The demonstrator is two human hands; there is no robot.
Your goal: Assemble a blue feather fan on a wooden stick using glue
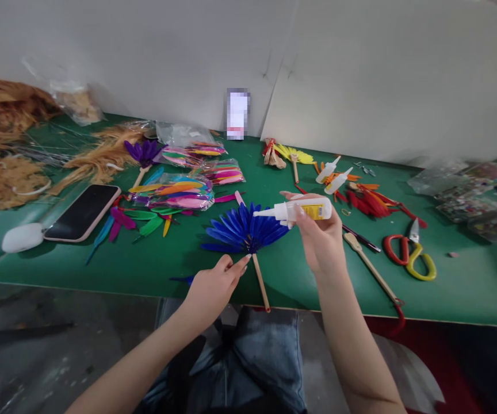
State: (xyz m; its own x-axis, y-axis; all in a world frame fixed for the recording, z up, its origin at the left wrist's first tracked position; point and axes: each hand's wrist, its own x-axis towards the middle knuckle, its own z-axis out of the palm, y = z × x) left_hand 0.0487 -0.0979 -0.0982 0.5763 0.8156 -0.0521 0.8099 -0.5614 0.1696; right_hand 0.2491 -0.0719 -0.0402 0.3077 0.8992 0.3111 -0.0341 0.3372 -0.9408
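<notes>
A fan of blue feathers (226, 230) on a wooden stick (260, 283) lies on the green table, with the stick's end near the front edge. My left hand (216, 287) has its fingertips at the base of the feathers, where they meet the stick; whether it pinches anything there is too small to tell. Above the fan's right side, my right hand (320, 236) holds a white glue bottle (313, 210) with a yellow label. The bottle is nearly level, its nozzle pointing left over the feathers.
Bagged coloured feathers (175, 192), a phone (82, 213) and a white case (22, 237) lie left on the green table (123, 264). To the right are two glue bottles (338, 180), red feathers (367, 200), a wooden stick (373, 268) and scissors (421, 263). A wall stands behind.
</notes>
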